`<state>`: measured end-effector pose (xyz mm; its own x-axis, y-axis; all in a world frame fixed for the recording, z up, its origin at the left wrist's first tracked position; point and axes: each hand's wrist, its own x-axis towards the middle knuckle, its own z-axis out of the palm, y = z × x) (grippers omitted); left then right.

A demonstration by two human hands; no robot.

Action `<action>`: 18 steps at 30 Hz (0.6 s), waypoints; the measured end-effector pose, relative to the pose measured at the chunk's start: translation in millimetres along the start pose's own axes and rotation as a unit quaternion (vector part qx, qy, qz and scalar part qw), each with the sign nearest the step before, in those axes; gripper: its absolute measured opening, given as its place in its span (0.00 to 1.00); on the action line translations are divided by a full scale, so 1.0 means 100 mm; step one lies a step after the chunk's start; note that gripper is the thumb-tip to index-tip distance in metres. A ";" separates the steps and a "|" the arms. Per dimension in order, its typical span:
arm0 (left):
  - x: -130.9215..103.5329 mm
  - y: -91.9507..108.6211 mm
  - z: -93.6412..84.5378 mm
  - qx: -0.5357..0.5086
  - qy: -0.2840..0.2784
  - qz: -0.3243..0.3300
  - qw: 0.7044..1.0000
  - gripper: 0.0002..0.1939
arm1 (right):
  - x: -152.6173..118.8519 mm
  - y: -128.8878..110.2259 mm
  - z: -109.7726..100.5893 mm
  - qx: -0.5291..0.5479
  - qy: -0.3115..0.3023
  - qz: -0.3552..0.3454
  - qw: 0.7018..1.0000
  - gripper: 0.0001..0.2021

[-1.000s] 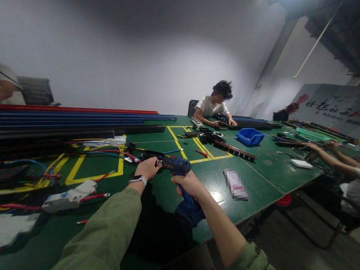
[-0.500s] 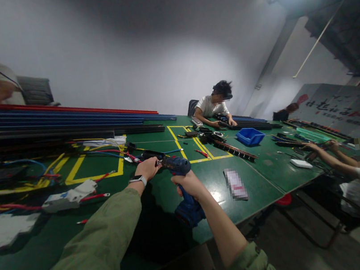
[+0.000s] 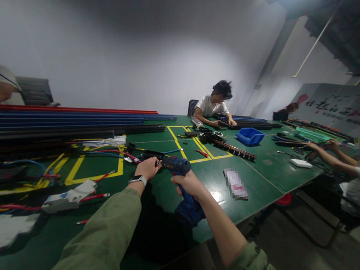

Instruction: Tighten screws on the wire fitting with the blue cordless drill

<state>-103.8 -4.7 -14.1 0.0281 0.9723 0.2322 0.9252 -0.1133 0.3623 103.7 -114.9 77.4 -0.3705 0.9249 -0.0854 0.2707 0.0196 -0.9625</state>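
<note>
My right hand [image 3: 189, 184] is wrapped round the grip of a blue power drill [image 3: 187, 203], whose front end points left. My left hand [image 3: 148, 168], with a white watch at the wrist, is closed at the tip of the drill. What its fingers pinch is too small and hidden to name. Just behind that hand lies a black part [image 3: 152, 153] with wires beside it. White breaker-like blocks [image 3: 69, 197] with red leads lie on the green table [image 3: 219, 215] left of my forearm.
Blue and red rails [image 3: 72, 117] run along the back left. Right of the drill are a blue bin [image 3: 250, 136], a pink-and-white packet [image 3: 235, 184], a red-handled tool [image 3: 201, 153] and a black strip [image 3: 234, 149]. Other people sit at the far side, left and right.
</note>
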 end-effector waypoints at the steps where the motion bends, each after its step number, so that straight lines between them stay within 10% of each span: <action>1: 0.00 0.00 0.00 0.001 -0.001 -0.001 1.000 0.19 | 0.00 0.00 0.00 -0.001 0.001 -0.002 1.000 0.06; 18: 0.02 -0.02 0.03 0.004 0.002 -0.002 1.000 0.20 | -0.01 -0.01 0.00 0.002 0.003 -0.008 1.000 0.07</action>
<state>-104.5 -1.6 -17.4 0.0236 0.9719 0.2342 0.9281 -0.1084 0.3563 103.6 -115.9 78.9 -0.3692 0.9268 -0.0693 0.2622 0.0324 -0.9645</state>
